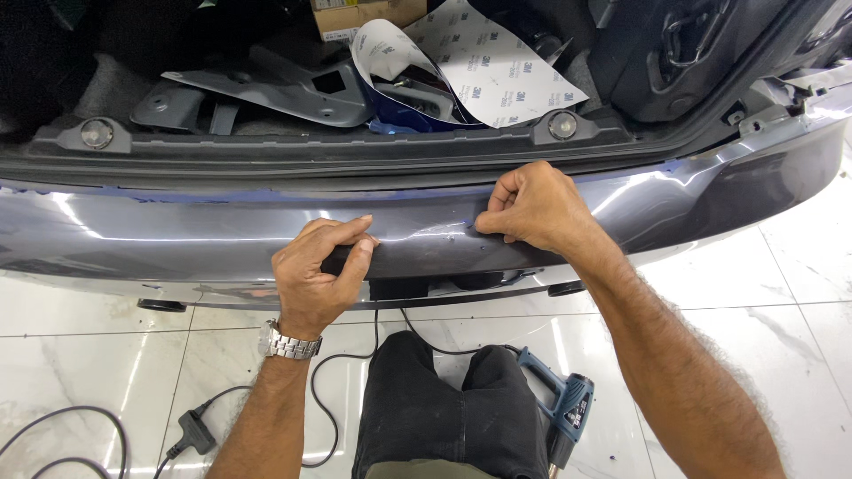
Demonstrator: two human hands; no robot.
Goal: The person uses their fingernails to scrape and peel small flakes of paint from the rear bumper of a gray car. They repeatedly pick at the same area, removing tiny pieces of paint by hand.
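My left hand clenched on film edge at bumper middle — fingertips hidden behind fold. My right hand curled, pinching film; what lies under palm unseen. Heat gun on floor by my knee, nozzle cut off. Backing sheets, cardboard box in trunk above — cable trailing left.

- Bumper spans the full width at 12 o'clock of both hands; no way through, only over its top.
- Trunk at 12: crowded w/ backing sheet, grey panel.
- Floor at 3: open.
- 6 o'clock: knees, heat gun, cable block.
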